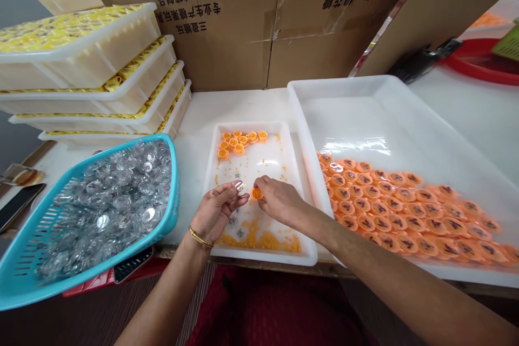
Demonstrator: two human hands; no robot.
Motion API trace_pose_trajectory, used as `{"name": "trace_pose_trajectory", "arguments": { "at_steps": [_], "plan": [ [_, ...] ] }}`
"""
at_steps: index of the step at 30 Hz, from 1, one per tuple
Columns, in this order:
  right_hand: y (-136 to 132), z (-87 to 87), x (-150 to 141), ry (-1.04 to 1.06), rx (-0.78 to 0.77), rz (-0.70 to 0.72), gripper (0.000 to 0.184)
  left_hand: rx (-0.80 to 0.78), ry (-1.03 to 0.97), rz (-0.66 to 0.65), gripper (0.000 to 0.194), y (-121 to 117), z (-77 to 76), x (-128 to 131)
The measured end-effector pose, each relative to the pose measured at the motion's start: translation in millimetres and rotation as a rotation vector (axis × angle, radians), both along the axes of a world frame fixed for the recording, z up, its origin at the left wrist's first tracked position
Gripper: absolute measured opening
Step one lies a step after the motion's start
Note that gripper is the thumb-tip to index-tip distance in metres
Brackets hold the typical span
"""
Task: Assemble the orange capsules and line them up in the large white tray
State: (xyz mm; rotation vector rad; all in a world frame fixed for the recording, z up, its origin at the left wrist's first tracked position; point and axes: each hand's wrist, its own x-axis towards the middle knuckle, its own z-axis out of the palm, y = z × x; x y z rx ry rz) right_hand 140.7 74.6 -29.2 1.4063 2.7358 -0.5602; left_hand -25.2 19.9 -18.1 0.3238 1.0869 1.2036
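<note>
My left hand [217, 208], with a gold bangle at the wrist, pinches a clear plastic lid [240, 187] between thumb and fingers. Close beside it, my right hand [279, 199] grips a small orange cup [257, 193] filled with orange bits. Both hands are over a shallow white tray [310, 257]. At the tray's far end stand several filled orange cups [233, 143]. Loose orange candy bits [259, 239] lie heaped along its near edge, with a few clear lids [240, 232] close by.
At left, a blue basket [175, 184] holds many clear lids. Behind it rise stacked white trays [81, 70] of yellow packets. A large white bin [348, 102] at right holds rows of lidded orange cups [389, 205]. Cardboard boxes [235, 54] stand along the back.
</note>
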Motion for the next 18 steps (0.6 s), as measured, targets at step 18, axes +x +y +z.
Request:
{"name": "trace_pose_trajectory", "arguments": {
  "at_steps": [18],
  "plan": [
    [-21.2,4.1,3.5,0.328,-0.107,-0.219,0.026,0.055,-0.241,0.12,0.013,-3.0,-7.4,9.6]
  ]
}}
